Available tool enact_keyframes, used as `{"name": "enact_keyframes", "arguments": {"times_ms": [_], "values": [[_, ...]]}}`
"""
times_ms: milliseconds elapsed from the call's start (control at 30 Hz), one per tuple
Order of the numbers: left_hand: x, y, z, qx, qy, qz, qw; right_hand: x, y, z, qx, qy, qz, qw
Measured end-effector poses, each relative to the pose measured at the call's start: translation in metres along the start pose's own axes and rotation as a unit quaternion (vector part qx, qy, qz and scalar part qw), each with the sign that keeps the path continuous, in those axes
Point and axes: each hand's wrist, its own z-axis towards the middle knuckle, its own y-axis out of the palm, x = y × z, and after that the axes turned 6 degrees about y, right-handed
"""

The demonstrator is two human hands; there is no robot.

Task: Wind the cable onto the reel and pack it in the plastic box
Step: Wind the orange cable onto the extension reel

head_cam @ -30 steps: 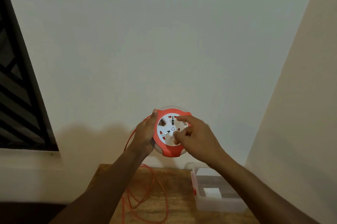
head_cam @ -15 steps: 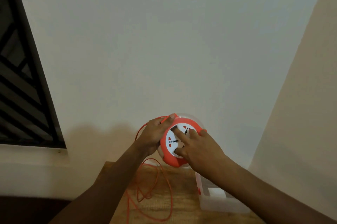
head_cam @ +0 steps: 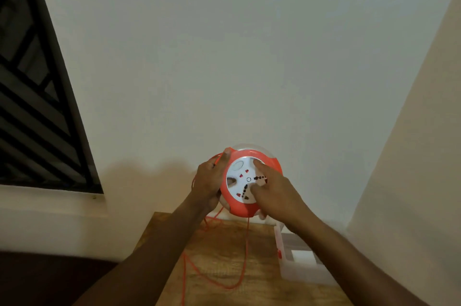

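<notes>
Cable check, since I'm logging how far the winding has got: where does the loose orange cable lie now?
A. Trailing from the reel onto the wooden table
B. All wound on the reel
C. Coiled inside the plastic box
A: the cable hangs from the reel and loops across the table.

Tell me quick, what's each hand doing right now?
Left hand: closed around the reel's rim, holding it.
Right hand: fingers on the reel's white face, not gripping.

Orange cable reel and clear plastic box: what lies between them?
In the head view, only bare wooden table and the right wrist separate the orange cable reel from the clear plastic box.
</notes>
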Motion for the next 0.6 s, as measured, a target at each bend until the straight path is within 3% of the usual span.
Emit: {"name": "enact_keyframes", "arguments": {"times_ms": [100,167,200,267,333,367,433,500,600], "values": [[-0.001,-0.005,-0.001,0.027,-0.028,-0.021,0.999,-0.008,0.008,-0.01,-0.08,0.103,0.259,0.957],[-0.001,-0.008,-0.001,0.021,-0.03,-0.027,0.999,-0.011,0.015,-0.017,-0.097,0.112,0.276,0.95],[0.001,-0.009,-0.001,0.013,-0.033,-0.033,0.999,-0.013,0.016,-0.021,-0.086,0.095,0.226,0.966],[0.004,-0.013,-0.001,-0.002,-0.038,-0.034,0.999,-0.011,0.012,-0.024,-0.021,-0.002,0.002,1.0],[0.008,-0.015,-0.001,-0.021,-0.039,-0.022,0.999,-0.009,0.006,-0.025,0.051,-0.125,-0.229,0.964],[0.01,-0.016,-0.002,-0.031,-0.037,-0.011,0.999,-0.01,0.003,-0.025,0.053,-0.177,-0.287,0.94],[0.011,-0.015,-0.004,-0.054,-0.031,0.009,0.998,-0.014,-0.004,-0.023,-0.004,-0.233,-0.349,0.908],[0.012,-0.014,-0.007,-0.077,-0.022,0.015,0.997,-0.018,-0.014,-0.018,-0.066,-0.223,-0.383,0.894],[0.017,-0.014,-0.011,-0.083,-0.013,0.02,0.996,-0.02,-0.027,-0.015,-0.067,-0.236,-0.451,0.858]]}}
